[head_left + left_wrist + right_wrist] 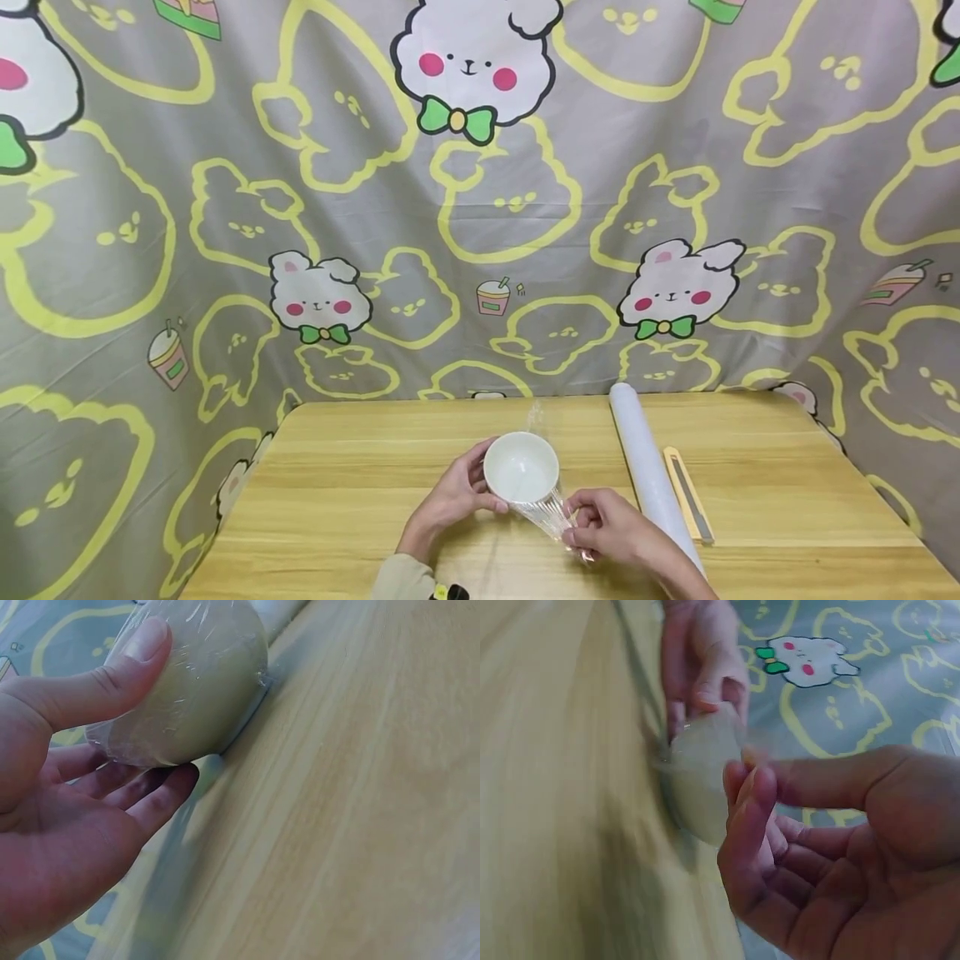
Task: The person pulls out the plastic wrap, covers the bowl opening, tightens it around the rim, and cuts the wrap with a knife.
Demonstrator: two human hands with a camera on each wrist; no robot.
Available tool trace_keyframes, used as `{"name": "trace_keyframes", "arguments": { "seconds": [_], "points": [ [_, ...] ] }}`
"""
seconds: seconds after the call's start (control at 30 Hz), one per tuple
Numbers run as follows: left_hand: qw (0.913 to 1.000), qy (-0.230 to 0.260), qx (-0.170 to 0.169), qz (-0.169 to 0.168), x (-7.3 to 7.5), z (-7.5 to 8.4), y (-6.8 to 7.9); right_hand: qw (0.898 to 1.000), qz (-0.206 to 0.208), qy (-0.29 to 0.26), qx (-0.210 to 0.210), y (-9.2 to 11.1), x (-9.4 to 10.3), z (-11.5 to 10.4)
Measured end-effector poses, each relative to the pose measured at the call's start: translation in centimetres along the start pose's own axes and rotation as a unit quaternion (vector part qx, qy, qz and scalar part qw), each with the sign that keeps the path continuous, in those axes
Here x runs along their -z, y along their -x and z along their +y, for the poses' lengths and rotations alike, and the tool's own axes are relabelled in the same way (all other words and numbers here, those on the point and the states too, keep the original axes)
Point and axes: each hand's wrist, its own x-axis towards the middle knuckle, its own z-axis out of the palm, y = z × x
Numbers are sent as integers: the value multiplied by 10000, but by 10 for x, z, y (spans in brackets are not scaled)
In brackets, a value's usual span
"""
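A white bowl [521,468] sits on the wooden table in front of me. Clear plastic wrap [547,515] clings to its side and stretches off its near right edge in creased folds. My left hand [457,495] holds the bowl from the left, thumb on the near side and fingers round the far side and under it. In the left wrist view the wrapped bowl [202,697] lies between thumb and fingertips. My right hand [611,527] pinches the loose end of the wrap between thumb and fingers, right of the bowl. In the right wrist view the pinching fingers partly cover the bowl [697,769].
A long whitish roll [651,471] lies on the wooden table [360,467] to the right, partly behind my right forearm. Beyond it rests a yellow utility knife [686,492]. A patterned grey curtain [465,333] hangs round the table's back and sides.
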Motion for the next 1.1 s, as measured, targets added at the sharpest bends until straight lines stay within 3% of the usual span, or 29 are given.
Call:
{"name": "trace_keyframes", "arguments": {
  "seconds": [0.17, 0.33, 0.43, 0.53, 0.6, 0.67, 0.8, 0.93, 1.1],
  "points": [
    [10000, 45, 5, -21, 0, -1, -2, 9930, 552, 1044, -77, -4, -10, 13],
    [9999, 82, -2, -152, 0, 0, -1, 9686, 1289, 2122, -135, -9, -22, 23],
    [9996, 24, 37, -289, -1, 3, 0, 9550, 1634, 2473, -93, -11, -27, 27],
    [9986, -459, 105, -251, -5, 8, 2, 9480, 1808, 2620, -79, -14, -30, 30],
    [9948, -1006, 109, -87, -11, 12, 2, 9473, 1855, 2611, -68, -15, -31, 30],
    [9857, -1673, 121, 177, -19, 16, 1, 9496, 1871, 2514, -59, -17, -33, 30],
    [9660, -2519, 80, 584, -32, 19, -1, 9692, 1667, 1808, -76, -21, -34, 29],
    [9590, -2723, 9, 786, -38, 18, -2, 9840, 1541, 877, -169, -26, -34, 30],
    [9605, -2652, -141, 836, -38, 15, -2, 9863, 1585, 143, -435, -28, -30, 32]
  ]
}}
